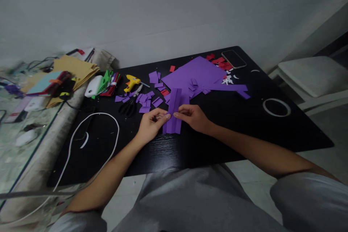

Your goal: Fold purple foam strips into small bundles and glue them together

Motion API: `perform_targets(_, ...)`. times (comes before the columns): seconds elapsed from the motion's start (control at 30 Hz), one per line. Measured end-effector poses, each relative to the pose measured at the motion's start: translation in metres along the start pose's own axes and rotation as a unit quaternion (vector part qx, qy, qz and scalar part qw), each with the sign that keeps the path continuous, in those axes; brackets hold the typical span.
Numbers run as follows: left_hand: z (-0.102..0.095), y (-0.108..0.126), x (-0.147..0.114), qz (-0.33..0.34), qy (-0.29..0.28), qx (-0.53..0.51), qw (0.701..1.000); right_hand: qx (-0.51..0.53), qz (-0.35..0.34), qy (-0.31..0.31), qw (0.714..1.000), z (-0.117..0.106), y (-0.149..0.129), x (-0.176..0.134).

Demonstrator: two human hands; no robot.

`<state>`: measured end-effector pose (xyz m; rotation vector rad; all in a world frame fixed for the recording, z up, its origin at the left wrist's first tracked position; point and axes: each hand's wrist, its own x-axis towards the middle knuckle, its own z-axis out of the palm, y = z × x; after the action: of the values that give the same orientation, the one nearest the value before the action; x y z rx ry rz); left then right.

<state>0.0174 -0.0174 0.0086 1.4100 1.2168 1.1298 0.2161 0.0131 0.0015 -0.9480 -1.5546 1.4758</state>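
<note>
Creased purple strip (174, 106) between left hand (152, 123) and right hand (194, 117), long axis running near to far. Both pinch its long edges, neither hand nearer; fingertips beneath unclear.

A black table (231, 130) fills the middle of the frame. On it lie a yellow glue gun (132, 82) and little purple bits (145, 99) left of centre, a big purple sheet (195, 72) above centre, red scraps (225, 66) and a phone (233, 59) upper right, a white ring (264, 106) at right
</note>
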Motion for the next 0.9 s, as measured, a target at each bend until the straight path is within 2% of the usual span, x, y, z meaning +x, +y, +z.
perform_targets(0.27, -0.0009, 0.0033, 0.0002, 0.01, -0.006, 0.026, 1.0, 0.001, 0.001, -0.004, 1.0, 0.0011, 0.0, -0.001)
perform_targets(0.53, -0.0019, 0.0069, -0.0017, 0.065, -0.007, 0.103, 0.993, 0.0, -0.009, -0.002, 1.0, 0.0013, 0.001, -0.0016)
perform_targets(0.9, -0.0038, 0.0057, -0.002, 0.067, -0.001, 0.115, 0.991, 0.005, -0.007, -0.006, 1.0, 0.0013, -0.0022, -0.0016)
